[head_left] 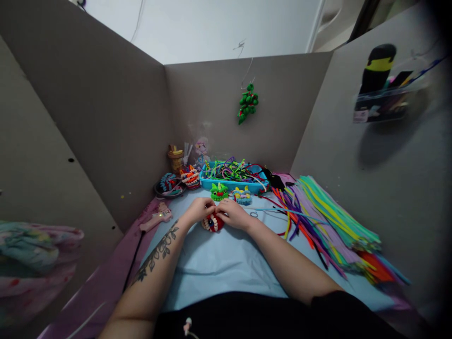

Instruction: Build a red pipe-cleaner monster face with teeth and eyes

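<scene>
A small red figure (213,223) of fuzzy pipe cleaners, with a cream braided band and a dark blue spot, rests low over the blue cloth. My left hand (201,210) is closed at its top left, fingertips pinched together. On its upper right side my right hand (231,214) curls its fingers, closed against the red part. Both hands' fingertips meet above the figure, and what fine piece may lie between them is hidden. Just beyond the hands sit a green figure (219,192) and a light blue and yellow figure (241,195).
A blue basket (233,184) of tangled pipe cleaners stands behind. Bundles of long pipe cleaners (328,216) lie at right. A pink glue gun (157,220), a dark bowl (169,192) and an orange and white figure (190,177) are at left. Grey panels (212,103) surround the table.
</scene>
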Available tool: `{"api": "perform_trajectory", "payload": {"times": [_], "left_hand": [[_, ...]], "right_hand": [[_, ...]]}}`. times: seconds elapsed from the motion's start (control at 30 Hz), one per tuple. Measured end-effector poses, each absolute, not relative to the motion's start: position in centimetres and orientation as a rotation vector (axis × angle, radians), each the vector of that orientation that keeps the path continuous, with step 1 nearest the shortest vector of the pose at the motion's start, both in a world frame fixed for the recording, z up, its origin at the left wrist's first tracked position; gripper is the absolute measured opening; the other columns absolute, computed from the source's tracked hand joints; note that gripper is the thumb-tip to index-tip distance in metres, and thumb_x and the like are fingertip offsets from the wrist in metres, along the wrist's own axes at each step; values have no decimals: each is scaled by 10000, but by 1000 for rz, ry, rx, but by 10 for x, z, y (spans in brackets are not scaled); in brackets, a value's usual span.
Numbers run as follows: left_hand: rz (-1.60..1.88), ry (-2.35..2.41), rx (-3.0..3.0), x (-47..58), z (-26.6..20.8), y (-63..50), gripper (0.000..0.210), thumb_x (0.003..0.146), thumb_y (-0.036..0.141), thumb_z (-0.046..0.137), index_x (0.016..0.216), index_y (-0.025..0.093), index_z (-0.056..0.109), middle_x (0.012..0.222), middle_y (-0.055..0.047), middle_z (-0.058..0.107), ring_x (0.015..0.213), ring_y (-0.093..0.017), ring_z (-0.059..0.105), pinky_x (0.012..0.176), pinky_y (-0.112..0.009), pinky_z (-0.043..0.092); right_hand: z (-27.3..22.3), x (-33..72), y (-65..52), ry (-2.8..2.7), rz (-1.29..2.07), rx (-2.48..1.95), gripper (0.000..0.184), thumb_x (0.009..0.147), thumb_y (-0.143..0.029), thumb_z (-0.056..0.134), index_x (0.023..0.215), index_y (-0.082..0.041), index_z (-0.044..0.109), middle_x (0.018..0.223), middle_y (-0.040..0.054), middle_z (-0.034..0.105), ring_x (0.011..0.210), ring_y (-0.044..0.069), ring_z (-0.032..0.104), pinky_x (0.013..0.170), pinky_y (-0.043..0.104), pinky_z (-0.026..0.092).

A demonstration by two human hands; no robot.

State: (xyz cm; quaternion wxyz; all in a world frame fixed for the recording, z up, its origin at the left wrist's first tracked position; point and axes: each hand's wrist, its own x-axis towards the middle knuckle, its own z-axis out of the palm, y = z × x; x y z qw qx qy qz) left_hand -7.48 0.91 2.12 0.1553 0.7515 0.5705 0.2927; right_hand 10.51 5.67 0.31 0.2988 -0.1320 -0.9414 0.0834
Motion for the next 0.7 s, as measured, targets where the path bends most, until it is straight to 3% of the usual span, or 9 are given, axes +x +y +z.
{"api": "perform_trajectory", "payload": {"times": [0.27, 0.5, 0.7], "left_hand": [[896, 1613, 2144, -79, 23, 6, 218, 731, 313, 555, 772, 144, 687, 761, -51, 670, 706, -168, 581, 671, -265, 441], [972, 1565, 2175, -80, 23, 3, 149, 722, 248, 560, 778, 152, 659, 787, -42, 642, 755, -162, 564, 708, -271, 440], [903, 1563, 2318, -69, 35, -19, 137, 693, 153, 561, 803, 166, 643, 763, -25, 586, 692, -138, 532, 653, -241, 420]], "right_hand": [[15, 120, 60, -2496, 220, -440, 123, 762, -128, 576, 858, -185, 629, 799, 48, 636, 777, 178, 533, 721, 298, 366], [14, 121, 60, -2444, 566, -463, 116, 729, -99, 536, 745, -171, 626, 685, 1, 627, 610, 118, 518, 588, 227, 377], [16, 116, 53, -2273, 805, -489, 70, 717, -132, 547, 749, -152, 606, 707, -6, 608, 641, 109, 520, 608, 216, 399]]}}
